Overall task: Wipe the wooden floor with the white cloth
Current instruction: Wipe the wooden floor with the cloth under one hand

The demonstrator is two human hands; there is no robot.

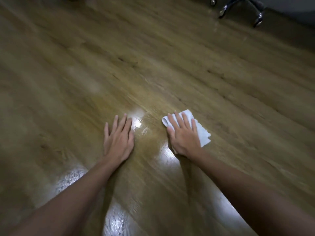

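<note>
The wooden floor [153, 65] fills the view, brown planks with bright glare patches near me. A folded white cloth [202, 133] lies flat on the floor right of centre. My right hand [184, 135] presses down on it with straight, spread fingers, and the cloth shows past the fingertips and along the hand's right side. My left hand [119, 138] rests flat on the bare floor a short way to the left, fingers straight, holding nothing. Both forearms reach in from the bottom edge.
An office chair base [242, 9] with chrome legs and castors stands at the far top right, near a dark wall edge. The picture is blurred by motion.
</note>
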